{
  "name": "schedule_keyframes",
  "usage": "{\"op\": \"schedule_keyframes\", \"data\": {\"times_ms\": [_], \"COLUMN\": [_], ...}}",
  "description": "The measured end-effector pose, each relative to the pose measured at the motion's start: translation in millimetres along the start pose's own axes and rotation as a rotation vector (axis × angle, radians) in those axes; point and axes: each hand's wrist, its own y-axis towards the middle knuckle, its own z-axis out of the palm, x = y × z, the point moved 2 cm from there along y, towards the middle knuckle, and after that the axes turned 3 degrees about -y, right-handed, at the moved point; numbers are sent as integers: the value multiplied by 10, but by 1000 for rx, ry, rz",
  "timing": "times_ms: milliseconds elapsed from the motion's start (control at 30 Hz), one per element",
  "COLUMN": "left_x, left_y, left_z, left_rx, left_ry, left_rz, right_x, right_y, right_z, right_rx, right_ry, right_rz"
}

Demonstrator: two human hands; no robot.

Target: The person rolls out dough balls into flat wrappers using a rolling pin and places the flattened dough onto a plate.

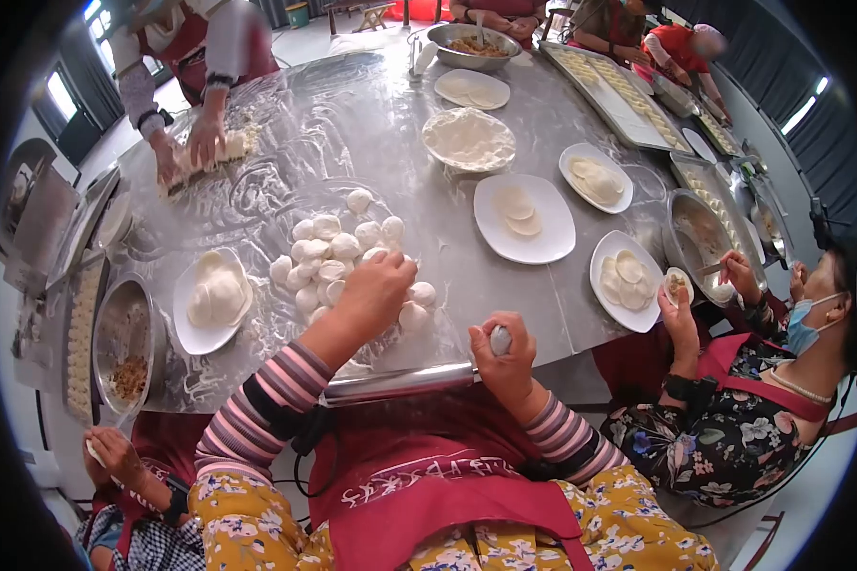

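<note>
The pile of dough pieces (pixel 338 257) lies on the steel table (pixel 352 124), near the near edge and left of centre. The pieces are small, white, rounded and floured, and they touch one another.

The left hand (pixel 376 290) rests palm down on the near right part of the pile. Its fingers are bent down over the pieces. Whether they grip one cannot be told.

The right hand (pixel 507 362) is at the near table edge, right of the pile and apart from it. Its fingers are closed around a small pale rounded object (pixel 500 339), of which only the top shows.

Left of the pile, a white plate (pixel 183 319) carries stacked dough wrappers. Further left stands a metal bowl of filling (pixel 124 347). Right of the pile, three more white plates hold flat wrappers: one at centre (pixel 554 238), one near right (pixel 602 285), one far right (pixel 619 195).

At the right, a co-worker's hand (pixel 681 319) holds a filled wrapper (pixel 678 285). At the far left, another person's hands (pixel 195 147) press on a strip of dough (pixel 233 147). Long trays of dumplings (pixel 619 95) line the far right side.
</note>
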Motion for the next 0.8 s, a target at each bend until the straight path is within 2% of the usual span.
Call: {"op": "schedule_keyframes", "data": {"times_ms": [67, 100, 167, 333, 400, 500, 667, 733, 767, 800], "left_x": [-38, -23, 33, 13, -23, -19, -13, -17, -48, -64], "left_y": [-140, -240, -467, -702, -642, -559, -678, -783, -819, -832], "left_z": [-100, -81, -3, 76, 59, 43, 90, 120, 121, 153], "left_rx": [3, 1, 92, 152, 143, 146, 56, -29, 32, 37], "left_ry": [-380, -381, -683, -748, -649, -622, -520, -678, -875, -880], "left_rz": [-356, -370, -510, -617, -526, -492, -419, -641, -769, -775], "right_x": [-6, -13, -32, -177, -266, -322, -263, -213, -166, -144], "right_y": [-5, 4, 32, 251, 416, 553, 308, 190, 160, 116], "right_z": [13, 18, 43, 278, 425, 573, 382, 319, 282, 255], "right_rx": [11, -7, -24, -25, -37, -65, -65, -63, -100, -138], "right_ry": [8, -18, -54, -77, -66, -41, -74, -107, -103, -100], "right_rz": [5, -31, -77, -92, -121, -154, -104, -66, -82, -91]}}
